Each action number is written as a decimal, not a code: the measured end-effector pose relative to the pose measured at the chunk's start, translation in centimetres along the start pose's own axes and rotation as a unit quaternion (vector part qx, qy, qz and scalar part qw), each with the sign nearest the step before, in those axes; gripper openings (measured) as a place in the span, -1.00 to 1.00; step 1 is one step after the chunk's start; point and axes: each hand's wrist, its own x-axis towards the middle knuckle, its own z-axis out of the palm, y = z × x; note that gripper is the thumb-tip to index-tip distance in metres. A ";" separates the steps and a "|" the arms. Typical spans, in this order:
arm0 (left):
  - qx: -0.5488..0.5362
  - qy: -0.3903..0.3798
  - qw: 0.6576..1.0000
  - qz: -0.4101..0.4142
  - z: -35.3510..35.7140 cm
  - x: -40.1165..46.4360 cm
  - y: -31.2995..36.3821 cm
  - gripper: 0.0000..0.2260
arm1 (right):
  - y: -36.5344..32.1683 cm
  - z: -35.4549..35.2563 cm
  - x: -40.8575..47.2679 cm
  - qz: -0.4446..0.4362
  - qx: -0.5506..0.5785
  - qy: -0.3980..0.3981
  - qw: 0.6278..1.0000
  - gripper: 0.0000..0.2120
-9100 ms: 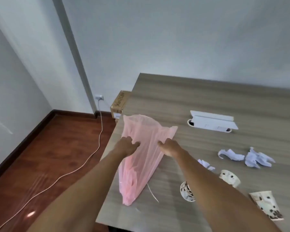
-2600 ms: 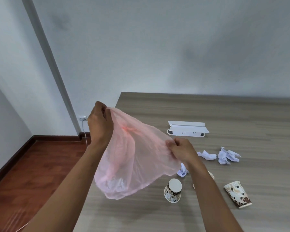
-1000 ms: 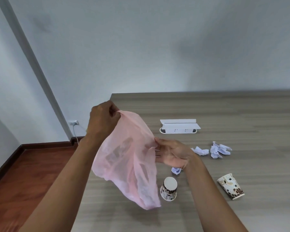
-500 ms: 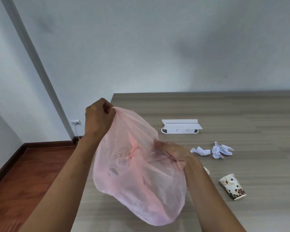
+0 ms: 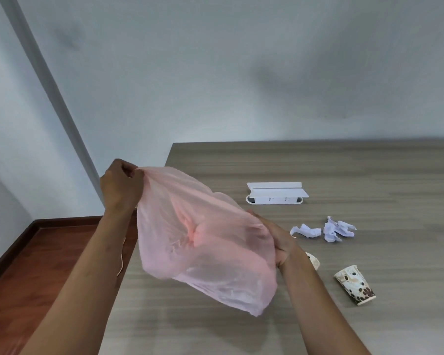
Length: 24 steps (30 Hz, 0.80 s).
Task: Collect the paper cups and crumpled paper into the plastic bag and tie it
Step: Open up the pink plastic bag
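both hands grip the pink plastic bag (image 5: 203,242), held in the air over the near left part of the table (image 5: 369,170). left hand (image 5: 119,185), at centre left of the frame, pinches a gathered edge of the film between thumb and curled fingers. right hand (image 5: 274,239), just right of centre, has its fingers curled into the opposite edge, partly veiled by the plastic, so the exact hold there is hard to read. the bag billows between them and looks empty, its bottom corner hanging low toward the tabletop.

judging by that, the step in hand is opening the bag's mouth; nothing has gone in yet. the next move likely calls for one hand to keep the mouth spread while the other lets go and reaches for the litter.

that litter lies to the right of the grip: two pieces of crumpled paper (image 5: 323,230) just beyond the right hand, one paper cup (image 5: 355,284) on its side at lower right, and a second cup (image 5: 313,260) mostly hidden behind the right wrist. a white power strip (image 5: 276,192) sits further back on the table.
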 end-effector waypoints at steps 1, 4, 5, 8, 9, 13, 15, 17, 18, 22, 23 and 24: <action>0.016 -0.018 1.000 -0.018 0.2 -0.1 -0.5 -0.87 | 0.0 0.3 0.0 -0.003 0.027 0.002 1.000 -0.59; 0.089 -0.116 0.987 -0.073 0.5 -0.3 -2.2 -0.83 | 0.0 0.6 0.4 -0.017 0.038 0.008 0.999 -0.58; 0.127 -0.166 0.975 -0.074 0.4 -0.4 -2.5 -0.81 | 0.0 0.8 0.6 -0.020 0.035 0.010 0.999 -0.65; 0.227 -0.307 0.924 -0.021 0.0 -1.4 -2.1 -0.47 | -0.2 1.0 0.9 -0.037 0.037 0.020 0.998 -0.71; 0.229 -0.334 0.914 0.009 0.0 -1.9 -1.6 -0.32 | -0.1 1.1 1.0 -0.039 0.039 0.034 0.998 -0.77; 0.116 -0.381 0.886 0.237 1.2 -5.0 1.1 -0.24 | 0.2 1.1 1.8 0.015 0.031 0.060 0.998 -0.75; 0.067 -0.378 0.876 0.292 2.4 -6.3 1.7 -0.52 | 0.3 0.8 2.5 0.025 0.007 0.062 0.998 -0.74; 0.045 -0.350 0.883 0.311 3.5 -6.7 1.4 -0.84 | 0.2 1.7 1.3 0.025 0.000 0.029 0.999 -0.63; 0.037 -0.329 0.894 0.301 3.8 -6.7 1.2 -0.92 | 0.2 2.2 0.4 0.016 -0.011 0.012 1.000 -0.59; 0.028 -0.228 0.946 0.230 3.6 -5.4 1.3 -0.86 | 0.5 0.6 -1.6 -0.009 -0.038 0.034 0.999 -0.69; 0.029 -0.204 0.955 0.212 3.2 -5.0 1.4 -0.86 | 0.6 -0.4 -1.4 -0.011 -0.052 0.046 0.998 -0.66; 0.029 -0.185 0.963 0.196 2.8 -4.4 1.5 -0.85 | 0.5 -1.3 -0.9 -0.009 -0.061 0.044 0.997 -0.59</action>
